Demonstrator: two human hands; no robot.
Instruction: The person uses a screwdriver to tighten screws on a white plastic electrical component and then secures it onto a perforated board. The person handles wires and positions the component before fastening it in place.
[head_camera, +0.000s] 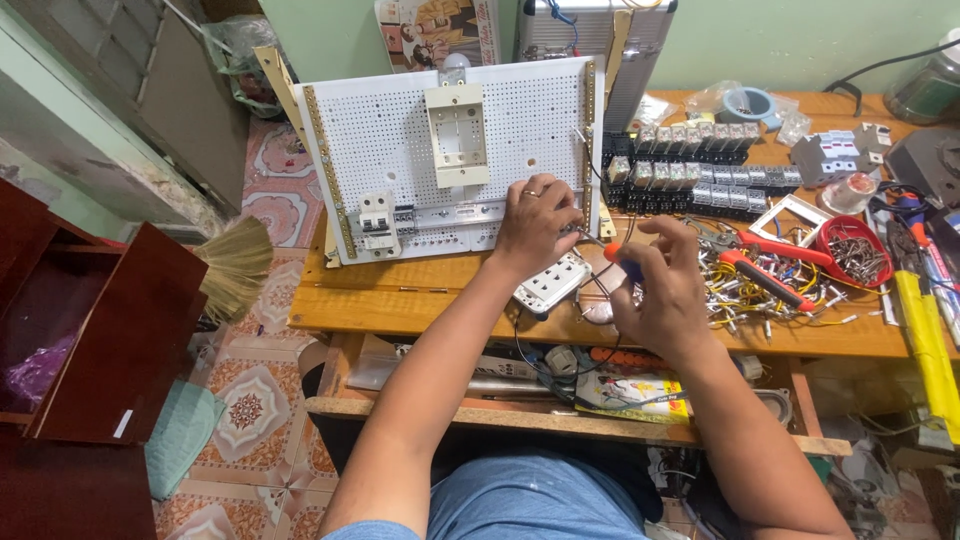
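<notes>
While the left hand (535, 222) pinches a thin wire at the perforated panel's (400, 130) lower right edge, the right hand (660, 290) is closed round an orange-handled screwdriver (608, 249).
Risk, I judge: the tip could slip and jab the fingers, being so close above the worktop (420, 300).

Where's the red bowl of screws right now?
In the head view, the red bowl sits on the wooden bench's right side, beside the red-handled pliers.

Both bare forearms stretched forward, converging over the table's near edge. Left hand (535, 222) palm down, fingers curled in a pinching grip. Right hand (665, 290) just beside it, fingers bent, closed around something slim.
</notes>
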